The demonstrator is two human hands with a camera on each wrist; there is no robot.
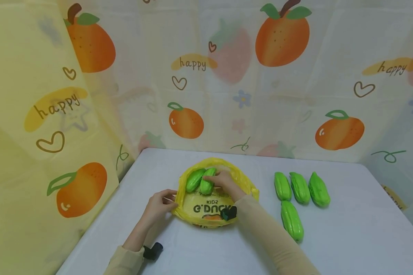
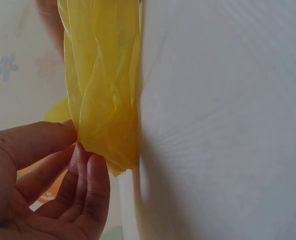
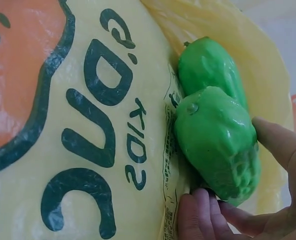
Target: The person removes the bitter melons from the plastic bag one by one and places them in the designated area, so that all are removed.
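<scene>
A yellow plastic bag [image 1: 180,196] lies with its mouth spread wide on the white table. Its rim is pinched at the left side by my left hand [image 1: 157,206]; close up, the thumb and fingertips [image 2: 94,170] meet at the crinkled yellow film [image 2: 100,75]. Inside the bag, my right hand [image 1: 225,181] grips a glossy green ridged gourd [image 1: 207,186], thumb on one side and fingers on the other. Against it lies a second green gourd [image 1: 194,181], also in the bag. In the right wrist view the held gourd [image 3: 215,135] overlaps the other gourd [image 3: 208,65].
Several more green gourds [image 1: 300,188] lie on the table [image 1: 351,236] to the right of the bag, most in a row and one nearer me [image 1: 291,221]. A fruit-print curtain [image 1: 227,114] hangs behind the table and along its sides.
</scene>
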